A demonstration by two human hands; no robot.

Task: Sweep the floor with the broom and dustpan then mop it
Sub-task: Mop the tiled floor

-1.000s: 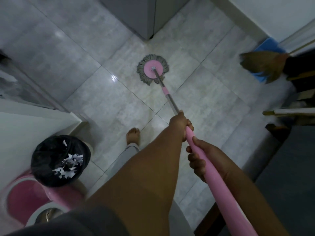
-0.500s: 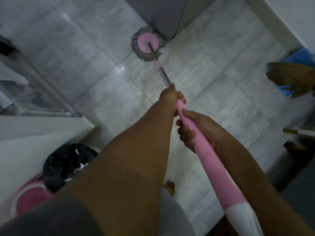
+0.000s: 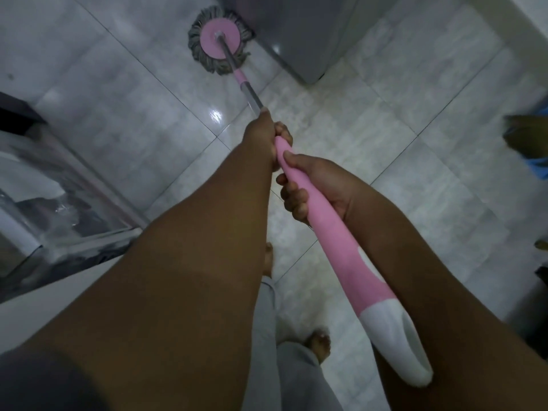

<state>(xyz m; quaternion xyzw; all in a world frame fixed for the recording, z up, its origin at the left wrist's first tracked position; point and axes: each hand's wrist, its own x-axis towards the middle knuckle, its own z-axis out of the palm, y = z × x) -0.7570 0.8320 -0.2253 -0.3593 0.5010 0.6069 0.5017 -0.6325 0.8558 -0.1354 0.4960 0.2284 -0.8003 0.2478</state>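
A person grips a mop (image 3: 311,200) with both hands, the left hand (image 3: 268,134) ahead of the right hand (image 3: 314,182), fingers of each wrapped tight round the pink shaft. The mop head (image 3: 218,51) now lies on the floor (image 3: 385,129) against the base of a grey cabinet (image 3: 299,34), farther out than a second ago. The black-lined bin and pink bucket have slipped from view; the broom (image 3: 526,134) shows blurred at the right edge.
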